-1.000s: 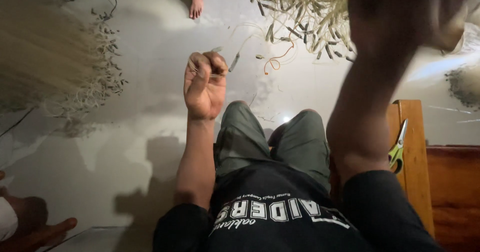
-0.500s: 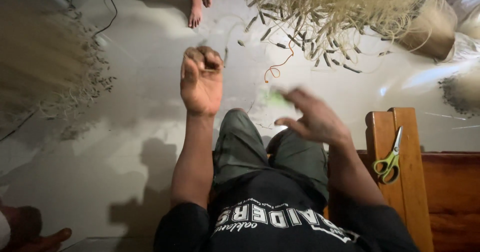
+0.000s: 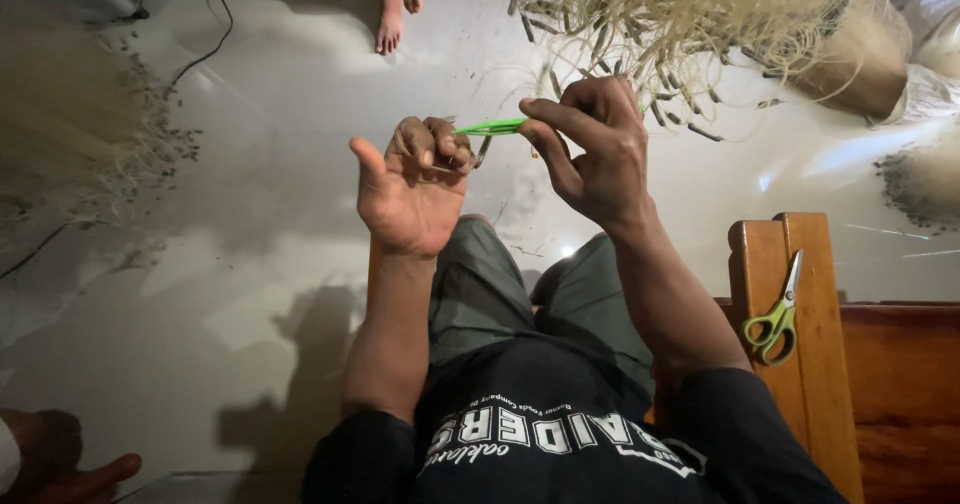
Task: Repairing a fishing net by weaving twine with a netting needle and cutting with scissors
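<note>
The left hand (image 3: 415, 189) is raised palm-up in front of the person's knees, its fingers curled shut over a small dark piece and the near end of a thin green strip (image 3: 490, 127). The thumb sticks out to the left, free of the grip. The right hand (image 3: 590, 149) is held just beside it, at about the same height, with thumb and fingertips pinched together on the other end of the strip — so the green strip runs nearly level between the two hands, above the pale floor (image 3: 270, 224). What exactly the dark piece in the left hand is cannot be told.

The person sits with knees in grey-green trousers (image 3: 490, 294) and wears a black shirt. To the right stands a wooden bench (image 3: 800, 364), and on it lies a pair of scissors with green handles (image 3: 775, 314), blades pointing away, well apart from both hands.

Beyond the hands, at the top of the view, a big heap of pale straw-like fibres (image 3: 690, 14) spreads over the floor, with short cut pieces scattered near it. Another blurred pile of fibres (image 3: 70, 124) lies at the left. A bare foot (image 3: 390, 24) of another person rests on the floor at the top — beside a dark cable (image 3: 200, 54).
</note>
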